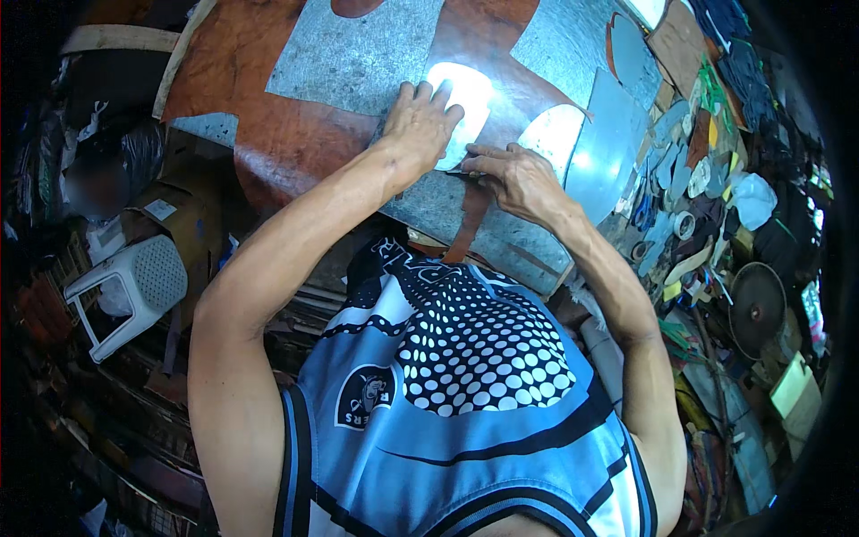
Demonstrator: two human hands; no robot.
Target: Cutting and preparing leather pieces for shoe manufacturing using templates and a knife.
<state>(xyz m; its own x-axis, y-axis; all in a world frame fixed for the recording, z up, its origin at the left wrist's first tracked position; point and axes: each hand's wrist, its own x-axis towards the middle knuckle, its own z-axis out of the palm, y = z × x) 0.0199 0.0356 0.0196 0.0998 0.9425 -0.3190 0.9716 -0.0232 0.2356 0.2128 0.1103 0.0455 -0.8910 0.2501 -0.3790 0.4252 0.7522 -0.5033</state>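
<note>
My left hand (420, 123) lies with its fingers spread on a bright white rounded piece (472, 94), pressing it onto a sheet of brown leather (309, 136). At the lower right edge of that piece is my right hand (521, 182), its fingers curled closed with the index finger pointing toward the edge. A thin dark thing shows by its fingertips, too small and shadowed to name. Just below, a narrow brown leather strip (471, 217) hangs toward me. Glare washes out much of the white piece.
Grey mottled sheet (358, 55) shows around the leather. A smooth grey-blue curved piece (611, 134) lies to the right, beside many scraps and a tape roll (684, 225). A white plastic stool (148, 285) lies tipped at left. A round dark disc (757, 309) stands far right.
</note>
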